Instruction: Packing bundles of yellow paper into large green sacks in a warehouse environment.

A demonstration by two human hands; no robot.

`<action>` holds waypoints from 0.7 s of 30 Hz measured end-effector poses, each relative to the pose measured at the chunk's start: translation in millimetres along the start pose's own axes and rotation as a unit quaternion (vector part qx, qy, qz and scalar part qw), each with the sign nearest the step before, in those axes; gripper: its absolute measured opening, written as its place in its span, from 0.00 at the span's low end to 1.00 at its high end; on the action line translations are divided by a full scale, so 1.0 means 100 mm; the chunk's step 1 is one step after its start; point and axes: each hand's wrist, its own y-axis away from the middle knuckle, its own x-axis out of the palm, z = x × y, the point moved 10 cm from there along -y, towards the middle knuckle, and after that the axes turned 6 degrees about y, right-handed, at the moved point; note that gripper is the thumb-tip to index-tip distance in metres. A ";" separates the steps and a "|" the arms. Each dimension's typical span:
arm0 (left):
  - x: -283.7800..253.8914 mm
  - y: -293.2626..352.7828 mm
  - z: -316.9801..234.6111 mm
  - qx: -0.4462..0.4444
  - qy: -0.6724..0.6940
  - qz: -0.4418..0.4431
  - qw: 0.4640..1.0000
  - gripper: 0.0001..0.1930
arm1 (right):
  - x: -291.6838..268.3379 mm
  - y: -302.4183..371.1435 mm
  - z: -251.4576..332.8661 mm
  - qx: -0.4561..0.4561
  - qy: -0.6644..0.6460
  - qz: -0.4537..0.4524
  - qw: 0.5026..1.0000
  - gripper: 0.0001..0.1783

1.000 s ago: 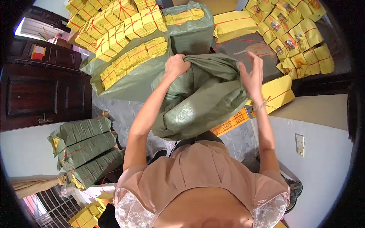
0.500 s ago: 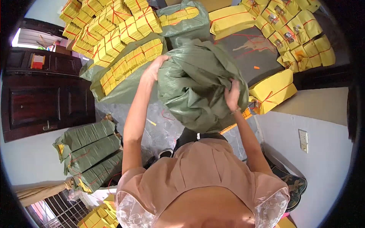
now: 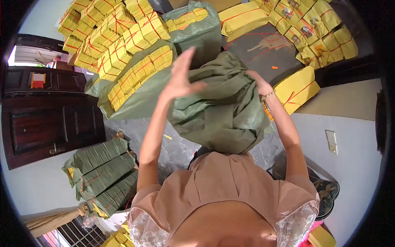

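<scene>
A large crumpled green woven sack bulges in front of my body. My left hand is raised over its left side with thumb and fingers apart, holding nothing, slightly smeared by motion. At the sack's upper right, my right hand is closed on the gathered fabric, its fingertips partly hidden in the folds. Beyond my left hand lies an opened green sack with rows of yellow paper bundles tied with red string. Just right of my right hand is a yellow wrapped packet with a red tie.
Stacked yellow bundles fill the far left; more yellow packets stand on the dark surface at the far right. Full green sacks lie at lower left beside a dark wooden door. A white wall bounds the right.
My left hand has let go of the sack's left edge and lifted, opening. My right hand has shifted up and right with the fabric, and the sack's mouth has folded over.
</scene>
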 end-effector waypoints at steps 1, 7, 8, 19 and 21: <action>0.18 -0.02 -0.27 0.027 -0.035 0.002 0.999 0.54 | 0.21 0.07 0.12 -0.042 0.088 0.004 0.995 0.19; 0.80 -0.08 0.25 -0.096 0.172 0.009 0.980 0.38 | 0.84 0.49 0.73 -0.280 0.481 -0.052 0.829 0.17; 0.77 -0.10 0.37 -0.093 0.145 -0.014 0.985 0.31 | 0.75 0.59 0.88 -0.347 0.529 -0.120 0.765 0.17; 1.10 0.12 0.70 -0.423 0.648 -0.035 0.633 0.17 | 0.04 0.98 0.08 -0.383 0.514 -0.530 0.556 0.64; 1.07 0.24 0.77 -0.435 0.654 -0.040 0.618 0.17 | -0.44 0.76 0.25 -0.371 0.510 -0.556 0.541 0.54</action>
